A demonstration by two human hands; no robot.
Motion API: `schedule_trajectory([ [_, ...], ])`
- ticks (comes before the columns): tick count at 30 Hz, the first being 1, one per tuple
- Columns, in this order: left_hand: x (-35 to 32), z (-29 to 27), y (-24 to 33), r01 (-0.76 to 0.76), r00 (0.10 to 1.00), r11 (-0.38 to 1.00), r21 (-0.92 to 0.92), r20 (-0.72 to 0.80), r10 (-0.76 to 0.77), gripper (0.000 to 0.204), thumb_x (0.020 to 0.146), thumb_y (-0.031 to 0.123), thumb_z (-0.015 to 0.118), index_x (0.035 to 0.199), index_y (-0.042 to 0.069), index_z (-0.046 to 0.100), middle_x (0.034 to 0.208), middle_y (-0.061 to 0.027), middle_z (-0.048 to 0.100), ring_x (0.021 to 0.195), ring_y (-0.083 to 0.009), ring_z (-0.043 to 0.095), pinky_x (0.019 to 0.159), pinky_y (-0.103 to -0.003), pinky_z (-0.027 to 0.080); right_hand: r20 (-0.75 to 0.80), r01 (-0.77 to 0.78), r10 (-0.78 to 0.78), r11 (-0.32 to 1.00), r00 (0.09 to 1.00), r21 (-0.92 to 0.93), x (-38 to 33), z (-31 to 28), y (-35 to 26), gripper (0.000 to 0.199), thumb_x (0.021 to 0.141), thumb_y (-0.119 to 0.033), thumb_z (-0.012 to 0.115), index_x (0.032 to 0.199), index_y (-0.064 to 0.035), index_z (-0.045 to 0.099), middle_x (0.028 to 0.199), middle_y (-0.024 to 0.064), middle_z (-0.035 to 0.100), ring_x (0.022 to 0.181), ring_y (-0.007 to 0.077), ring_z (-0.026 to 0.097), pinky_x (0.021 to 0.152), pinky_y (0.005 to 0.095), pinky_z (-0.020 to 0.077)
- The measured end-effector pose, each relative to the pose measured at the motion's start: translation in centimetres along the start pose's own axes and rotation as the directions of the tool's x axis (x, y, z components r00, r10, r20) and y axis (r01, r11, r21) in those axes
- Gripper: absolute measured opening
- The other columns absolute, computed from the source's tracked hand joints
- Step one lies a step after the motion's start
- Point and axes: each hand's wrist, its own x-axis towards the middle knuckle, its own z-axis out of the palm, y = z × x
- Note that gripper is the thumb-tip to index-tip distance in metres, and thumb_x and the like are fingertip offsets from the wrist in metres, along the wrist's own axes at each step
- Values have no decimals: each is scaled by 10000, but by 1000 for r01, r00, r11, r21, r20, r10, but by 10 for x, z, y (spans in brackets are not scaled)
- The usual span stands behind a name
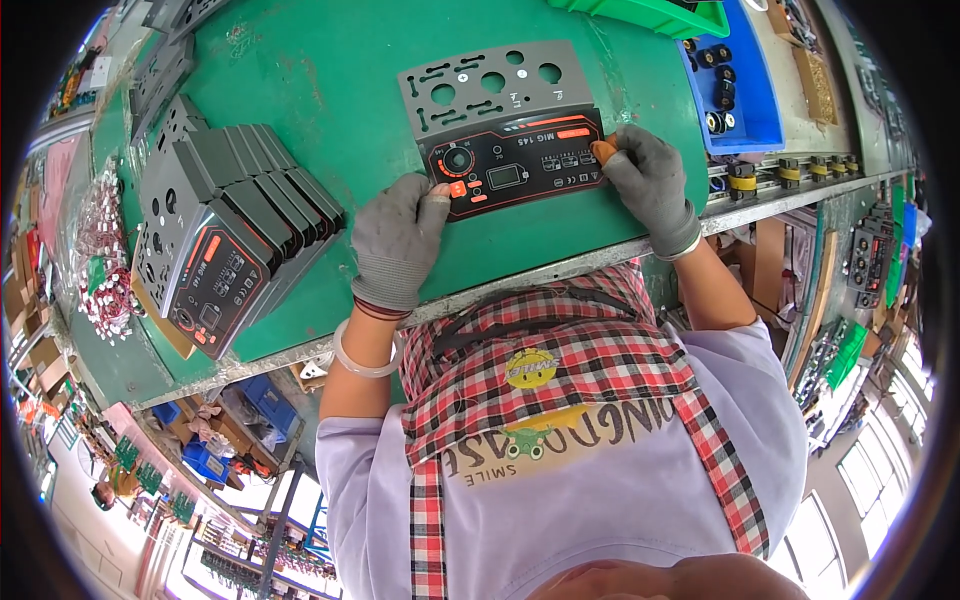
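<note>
A bent grey panel (540, 75) with round holes and slots lies on the green table in front of me, its black printed face (515, 165) tilted towards me. That face carries a dial opening, a small window and orange lines. My left hand (395, 240), in a grey glove, pinches the panel's near left corner between thumb and fingers. At the right edge my right hand (655, 185), gloved alike, holds the panel with its thumb on the front. Fingers behind the panel are partly hidden. To the left leans a row of similar panels (240, 190).
The green table (330, 60) ends in a metal edge near my waist. A bundle of red and white wires (108, 260) lies far left. At the right stand a blue bin (755, 100) of black round parts, a green tray (660, 15) and a rail with yellow-banded parts (742, 182).
</note>
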Motion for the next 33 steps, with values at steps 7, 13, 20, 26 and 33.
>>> schedule_trajectory([
  [7, 1, 0, -1, -15, 1000, 999, 30, 1, 15, 201, 814, 257, 625, 771, 64, 593, 605, -145, 550, 563, -297, 559, 521, -380, 437, -3, 33, -34, 999, 999, -42, 0, 0, 0, 184, 764, -213, 630, 732, -42, 572, 546, 82, 496, 454, 156, 458, 461, 287, 381],
  [13, 1, 0, 2, 18, 1000, 1000, 17, 20, -18, 205, 817, 257, 621, 771, 60, 592, 603, -153, 549, 561, -304, 560, 521, -386, 439, -4, 34, -34, 999, 999, -40, 0, 0, 0, 181, 762, -211, 629, 729, -42, 573, 551, 87, 505, 455, 170, 469, 461, 291, 384],
  [20, 1, 0, 1, 9, 1000, 1000, 20, 2, -10, 208, 813, 257, 623, 774, 55, 589, 603, -158, 549, 557, -310, 559, 519, -389, 439, -4, 65, -65, 997, 998, -44, 1, 0, 2, 188, 764, -218, 629, 729, -41, 575, 562, 93, 516, 458, 178, 478, 463, 297, 389],
  [26, 1, 0, 2, -4, 1000, 1000, 30, -2, 4, 204, 809, 256, 626, 777, 58, 590, 610, -154, 552, 572, -303, 563, 526, -385, 440, -12, 59, -60, 996, 998, -68, 1, 0, 1, 198, 768, -226, 625, 726, -38, 578, 563, 97, 514, 459, 177, 482, 463, 301, 388],
  [33, 4, 2, 2, 3, 999, 999, 45, 49, -5, 203, 798, 254, 626, 781, 56, 586, 644, -162, 569, 596, -332, 562, 539, -407, 435, 12, 15, -15, 999, 1000, -45, 1, -4, -2, 213, 773, -253, 625, 758, -42, 601, 594, 119, 541, 499, 213, 512, 500, 318, 415],
])
